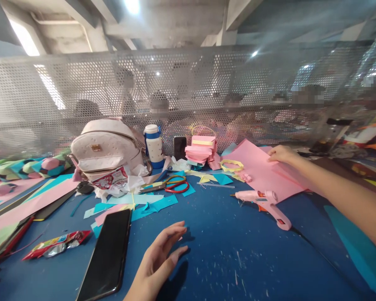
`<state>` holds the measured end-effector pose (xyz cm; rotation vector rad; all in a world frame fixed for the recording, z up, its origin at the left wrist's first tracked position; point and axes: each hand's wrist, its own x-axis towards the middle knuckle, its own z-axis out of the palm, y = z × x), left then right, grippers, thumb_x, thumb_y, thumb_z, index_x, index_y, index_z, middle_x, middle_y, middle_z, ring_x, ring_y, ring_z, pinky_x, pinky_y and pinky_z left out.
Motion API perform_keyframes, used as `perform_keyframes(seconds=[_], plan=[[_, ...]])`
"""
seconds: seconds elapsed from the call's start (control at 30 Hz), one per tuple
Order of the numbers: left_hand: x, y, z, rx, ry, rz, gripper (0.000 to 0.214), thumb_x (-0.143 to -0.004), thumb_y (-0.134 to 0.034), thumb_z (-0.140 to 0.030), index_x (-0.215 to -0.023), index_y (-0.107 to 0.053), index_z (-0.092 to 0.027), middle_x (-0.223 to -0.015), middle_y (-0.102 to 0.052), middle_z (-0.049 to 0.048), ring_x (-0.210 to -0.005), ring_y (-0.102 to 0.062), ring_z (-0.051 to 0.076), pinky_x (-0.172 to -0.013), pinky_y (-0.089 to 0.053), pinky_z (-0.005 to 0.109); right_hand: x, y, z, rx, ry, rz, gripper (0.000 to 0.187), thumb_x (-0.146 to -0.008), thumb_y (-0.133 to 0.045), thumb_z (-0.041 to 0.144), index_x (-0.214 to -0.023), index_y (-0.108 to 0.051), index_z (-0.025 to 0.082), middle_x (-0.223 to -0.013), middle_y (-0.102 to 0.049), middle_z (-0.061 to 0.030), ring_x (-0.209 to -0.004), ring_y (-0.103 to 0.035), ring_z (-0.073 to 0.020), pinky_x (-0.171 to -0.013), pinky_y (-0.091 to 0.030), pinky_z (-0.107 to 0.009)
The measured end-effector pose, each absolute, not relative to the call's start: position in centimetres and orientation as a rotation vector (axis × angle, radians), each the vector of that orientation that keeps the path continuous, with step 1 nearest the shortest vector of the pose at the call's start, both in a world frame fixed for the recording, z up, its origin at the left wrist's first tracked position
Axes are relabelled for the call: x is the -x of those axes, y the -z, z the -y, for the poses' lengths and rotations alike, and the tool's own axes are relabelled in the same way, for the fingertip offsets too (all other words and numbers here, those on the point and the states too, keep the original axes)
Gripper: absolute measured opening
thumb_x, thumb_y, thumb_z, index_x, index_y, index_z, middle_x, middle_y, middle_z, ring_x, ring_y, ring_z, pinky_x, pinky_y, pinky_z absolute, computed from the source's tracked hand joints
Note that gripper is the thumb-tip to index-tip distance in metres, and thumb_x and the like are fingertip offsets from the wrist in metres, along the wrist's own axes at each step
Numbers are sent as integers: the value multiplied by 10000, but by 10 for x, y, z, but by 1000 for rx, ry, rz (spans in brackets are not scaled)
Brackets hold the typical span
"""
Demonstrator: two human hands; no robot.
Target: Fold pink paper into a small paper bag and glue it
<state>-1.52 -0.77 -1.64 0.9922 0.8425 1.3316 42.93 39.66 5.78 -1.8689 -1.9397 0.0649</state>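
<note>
My left hand (163, 253) hovers low over the blue table, thumb and fingers apart, with nothing in it. Reaching out to the right, my right hand (282, 154) pinches the upper edge of a large pink paper sheet (253, 165). A pink glue gun (266, 200) lies on the table below that sheet, its nozzle pointing left. Left of my left hand is a black smartphone (108, 255), lying flat. On the sheet's left side rest a yellow paper ring (232, 165) and a small pink paper piece (246, 177).
Scissors (172, 184) lie among blue and yellow paper scraps (156, 207). Behind stand a pale backpack (105, 144), a water bottle (154, 146) and a pink paper basket (201, 148). A perforated metal screen (181, 79) closes off the back. The glue gun's cord (319, 251) trails right.
</note>
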Motion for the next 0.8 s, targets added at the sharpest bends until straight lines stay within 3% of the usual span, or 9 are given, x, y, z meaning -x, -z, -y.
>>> perform_keyframes(seconds=[0.17,0.8], plan=[[16,16,7,-990,-1333,-834,379,-833,-705,-452,-1178,-684,-296,-1459,-498,78,-1392,-391,351,-1066,-450,444,-436,-64,-400,2132,-110,1973,257,-951,-597,339,-1178,-613,219,-1232,-597,-68,-1059,-612,-221,-868,-536,-373],[14,15,7,-1012,-1328,-849,368,-844,-688,-434,-1187,-677,-301,-1460,-497,80,-1392,-386,358,-1039,-467,453,-443,-71,-394,2227,-190,2033,264,-953,-590,350,-1168,-618,200,-1224,-602,-65,-1046,-615,-229,-866,-539,-381]])
